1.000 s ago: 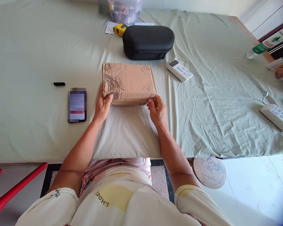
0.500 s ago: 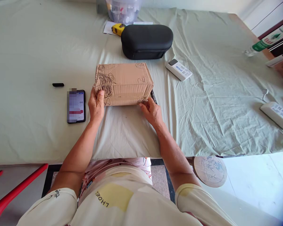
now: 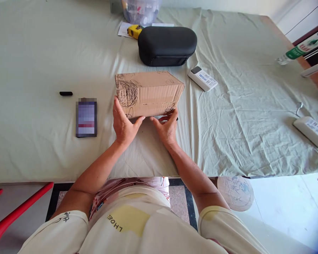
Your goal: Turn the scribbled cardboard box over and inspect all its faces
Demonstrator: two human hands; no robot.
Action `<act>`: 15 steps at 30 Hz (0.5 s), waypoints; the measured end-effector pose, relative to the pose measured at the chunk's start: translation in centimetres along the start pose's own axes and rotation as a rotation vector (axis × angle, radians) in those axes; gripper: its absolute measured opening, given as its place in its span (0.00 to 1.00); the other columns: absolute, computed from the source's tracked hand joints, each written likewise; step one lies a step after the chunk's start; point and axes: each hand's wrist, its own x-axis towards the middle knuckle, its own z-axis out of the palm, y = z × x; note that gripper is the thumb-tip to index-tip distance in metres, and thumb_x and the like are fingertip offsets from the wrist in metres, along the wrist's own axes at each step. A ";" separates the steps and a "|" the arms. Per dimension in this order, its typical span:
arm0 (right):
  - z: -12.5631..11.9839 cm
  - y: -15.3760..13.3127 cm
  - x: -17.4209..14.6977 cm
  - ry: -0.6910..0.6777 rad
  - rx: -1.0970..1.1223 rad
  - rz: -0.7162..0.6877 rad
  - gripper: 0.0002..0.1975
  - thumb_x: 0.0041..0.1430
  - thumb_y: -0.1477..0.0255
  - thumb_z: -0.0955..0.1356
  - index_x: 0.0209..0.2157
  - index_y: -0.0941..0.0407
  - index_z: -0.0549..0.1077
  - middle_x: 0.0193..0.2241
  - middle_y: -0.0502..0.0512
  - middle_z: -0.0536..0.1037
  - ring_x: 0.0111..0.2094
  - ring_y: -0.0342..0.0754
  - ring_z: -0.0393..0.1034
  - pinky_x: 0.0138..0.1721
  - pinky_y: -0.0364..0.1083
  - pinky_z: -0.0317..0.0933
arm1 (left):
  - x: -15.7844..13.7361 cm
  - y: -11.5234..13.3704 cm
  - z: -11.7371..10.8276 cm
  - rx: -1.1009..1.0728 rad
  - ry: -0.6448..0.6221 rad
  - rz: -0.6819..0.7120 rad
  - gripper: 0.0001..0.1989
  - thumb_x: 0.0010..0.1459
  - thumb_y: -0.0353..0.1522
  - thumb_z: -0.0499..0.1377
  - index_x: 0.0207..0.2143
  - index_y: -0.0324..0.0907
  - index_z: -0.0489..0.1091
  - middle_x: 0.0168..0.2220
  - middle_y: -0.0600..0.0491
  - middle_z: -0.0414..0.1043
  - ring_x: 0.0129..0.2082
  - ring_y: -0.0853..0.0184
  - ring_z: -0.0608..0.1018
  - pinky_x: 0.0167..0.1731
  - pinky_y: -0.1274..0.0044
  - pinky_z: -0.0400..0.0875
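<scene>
A brown cardboard box (image 3: 159,93) with black pen scribbles at its corners is in front of me, between my two hands. My left hand (image 3: 123,123) grips the box's lower left, fingers along its left end and thumb stretched along the lower front edge. At the lower right corner, my right hand (image 3: 168,128) holds the box, its thumb pointing toward the left thumb. The undersides of the fingers are partly hidden by the box. A small black end (image 3: 177,119) of a pen shows beside my right hand; the rest of it is hidden.
Left of the box lie a phone (image 3: 86,118) and a black pen cap (image 3: 66,93). Behind it are a black case (image 3: 166,46), a yellow tape measure (image 3: 134,31) and a clear tub (image 3: 141,12). White devices (image 3: 203,79) and a bottle (image 3: 294,53) are to the right.
The box has moved right and turned slightly, its right end now nearer me. My left hand has shifted right, its thumb moving from the front face to the lower edge.
</scene>
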 end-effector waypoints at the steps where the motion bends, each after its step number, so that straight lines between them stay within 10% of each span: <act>1: 0.0 0.0 0.0 0.009 -0.013 -0.007 0.49 0.55 0.47 0.77 0.69 0.49 0.54 0.49 0.57 0.76 0.32 0.44 0.73 0.32 0.47 0.70 | 0.0 -0.1 0.0 -0.002 -0.003 -0.008 0.64 0.52 0.47 0.76 0.77 0.42 0.38 0.80 0.34 0.39 0.81 0.45 0.45 0.79 0.54 0.46; 9: -2.5 -1.0 1.2 0.024 0.084 -0.113 0.29 0.67 0.49 0.69 0.61 0.51 0.69 0.34 0.51 0.77 0.32 0.46 0.74 0.36 0.49 0.72 | 1.5 0.1 -1.7 -0.067 0.084 0.053 0.58 0.52 0.56 0.73 0.75 0.46 0.50 0.76 0.38 0.52 0.79 0.46 0.51 0.78 0.56 0.49; 15: -4.1 -1.2 2.2 0.124 0.112 -0.122 0.25 0.73 0.47 0.61 0.54 0.49 0.77 0.28 0.48 0.74 0.26 0.43 0.70 0.32 0.47 0.70 | 2.0 -0.8 -2.7 -0.063 0.188 0.006 0.36 0.65 0.59 0.59 0.63 0.45 0.67 0.59 0.44 0.74 0.61 0.54 0.76 0.64 0.63 0.71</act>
